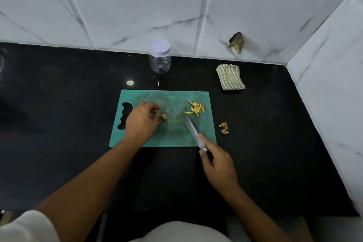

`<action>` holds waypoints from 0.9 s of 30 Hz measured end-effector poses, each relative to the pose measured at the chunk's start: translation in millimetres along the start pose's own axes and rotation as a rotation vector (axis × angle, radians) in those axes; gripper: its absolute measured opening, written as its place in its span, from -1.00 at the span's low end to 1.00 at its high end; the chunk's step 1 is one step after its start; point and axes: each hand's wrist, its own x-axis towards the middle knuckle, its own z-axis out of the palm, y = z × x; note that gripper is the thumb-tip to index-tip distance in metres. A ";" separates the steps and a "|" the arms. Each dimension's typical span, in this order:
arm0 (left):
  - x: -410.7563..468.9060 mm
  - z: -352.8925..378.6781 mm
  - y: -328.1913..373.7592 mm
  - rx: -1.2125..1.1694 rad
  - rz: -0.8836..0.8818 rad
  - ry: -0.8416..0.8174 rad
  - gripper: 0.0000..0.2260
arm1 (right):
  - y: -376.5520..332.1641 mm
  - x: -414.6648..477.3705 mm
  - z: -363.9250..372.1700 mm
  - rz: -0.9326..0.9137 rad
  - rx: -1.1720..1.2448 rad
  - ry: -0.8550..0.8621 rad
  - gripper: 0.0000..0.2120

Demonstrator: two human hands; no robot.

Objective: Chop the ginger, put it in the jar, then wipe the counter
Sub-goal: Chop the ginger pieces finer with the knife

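Note:
A green cutting board (pixel 172 135) lies on the black counter (pixel 59 114). My left hand (pixel 140 122) rests on the board's left part, its fingertips on a small uncut ginger piece (pixel 163 117). My right hand (pixel 217 165) grips a knife (pixel 191 128) by the handle, the blade pointing up-left over the board. Yellow ginger slivers (pixel 196 108) are piled near the board's upper right corner. A clear plastic jar (pixel 159 56) with its white lid on stands behind the board by the wall. A striped folded cloth (pixel 230 77) lies at the back right.
Ginger scraps (pixel 224 128) lie on the counter just right of the board. White marble-look tiled walls (pixel 137 6) close the back and the right side, and a broken hole (pixel 236 41) shows in the back wall. The counter's front edge runs below my arms.

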 end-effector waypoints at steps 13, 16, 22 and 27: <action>8.3 6.5 9.0 0.245 0.159 -0.095 -0.83 | 0.4 -4.2 2.2 0.059 0.032 0.052 -0.55; 9.0 8.8 17.9 0.317 0.256 -0.083 -0.82 | -1.5 -5.7 1.3 0.056 0.042 0.056 -0.55; -16.0 26.3 28.4 0.315 0.387 -0.148 -0.79 | -4.0 -7.0 0.0 0.071 0.033 0.068 -0.54; -23.6 28.5 24.9 0.182 0.351 -0.216 -0.73 | -2.9 -6.4 0.6 0.081 0.032 0.075 -0.54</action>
